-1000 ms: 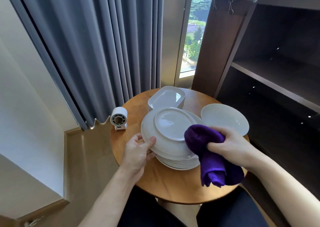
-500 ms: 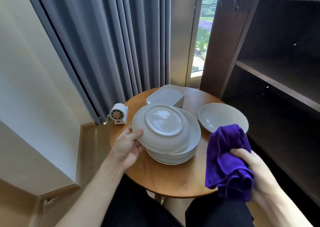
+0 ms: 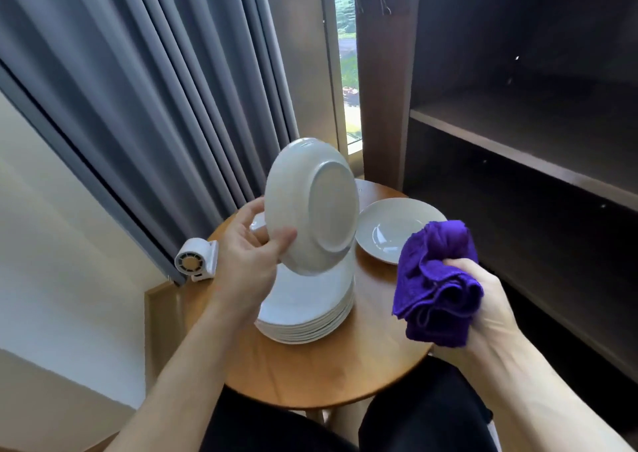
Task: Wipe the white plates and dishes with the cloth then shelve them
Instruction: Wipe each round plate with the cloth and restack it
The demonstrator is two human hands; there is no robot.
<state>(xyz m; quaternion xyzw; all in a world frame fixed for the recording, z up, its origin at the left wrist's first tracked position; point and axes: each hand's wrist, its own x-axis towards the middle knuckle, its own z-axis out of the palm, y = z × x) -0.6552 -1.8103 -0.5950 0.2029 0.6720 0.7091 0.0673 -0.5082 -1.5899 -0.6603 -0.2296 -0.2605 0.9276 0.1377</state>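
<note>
Two hands are at work over a small round wooden table. The left hand grips a white plate by its near rim, with the thumb curled over the back and the fingers tucked behind. The plate stands nearly on edge, tilted, so its underside and foot ring face the person. Its lower rim hangs low over the stack of white plates, which sits in the middle of the table.

The right hand is closed round a bunched purple cloth, whose folds spill out over the knuckles. Hand and cloth are out past the table's right edge, apart from the lifted plate and touching no dish.

A shallow white dish lies right way up on the far right of the table, just beside the stack. Behind the left hand a sliver of white shows, perhaps another dish, though too much of it is hidden to be sure.

A small white fan is at the table's left edge, close to the grey curtain. A dark wooden shelf unit stands open-fronted to the right, next to a strip of window. The person's dark trousers show below the table.
</note>
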